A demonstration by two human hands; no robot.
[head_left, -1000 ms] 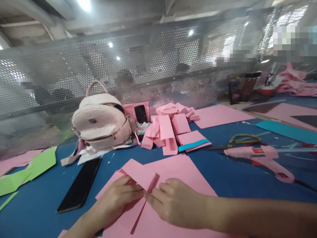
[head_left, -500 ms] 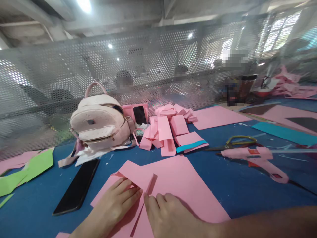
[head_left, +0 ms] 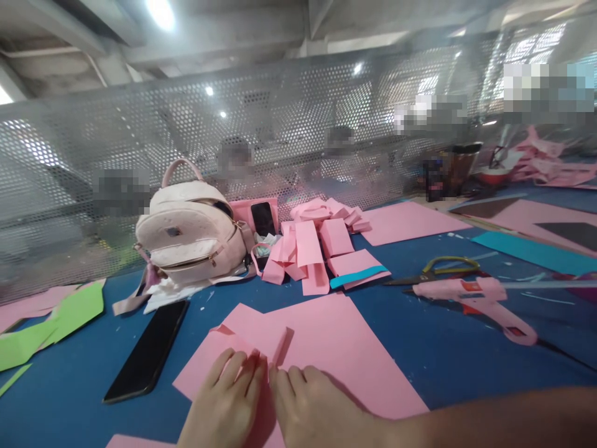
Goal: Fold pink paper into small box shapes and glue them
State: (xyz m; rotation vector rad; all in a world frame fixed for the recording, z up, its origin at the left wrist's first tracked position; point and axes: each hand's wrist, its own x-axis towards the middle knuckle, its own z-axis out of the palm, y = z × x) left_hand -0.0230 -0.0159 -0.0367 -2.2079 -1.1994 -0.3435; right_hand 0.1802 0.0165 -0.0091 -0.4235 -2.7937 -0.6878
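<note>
A large pink paper sheet (head_left: pixel 336 348) lies on the blue table (head_left: pixel 443 348) in front of me, its near left corner folded over into a flap (head_left: pixel 252 330). My left hand (head_left: pixel 226 404) lies on the folded part with fingers stretched flat and together. My right hand (head_left: pixel 317 410) presses beside it, fingers flat on the sheet, fingertips at the fold's edge. Both hands touch only the paper.
A black phone (head_left: pixel 147 351) lies left of the sheet. Behind are a pale pink backpack (head_left: pixel 191 233), a pile of folded pink pieces (head_left: pixel 321 246), scissors (head_left: pixel 438 270) and a pink glue gun (head_left: pixel 480 298) at right. Green paper (head_left: pixel 56 323) lies far left. A perforated metal screen (head_left: pixel 280 137) backs the table.
Both hands have slid toward me along the fold, and the raised flap has been pressed down flatter against the sheet.
</note>
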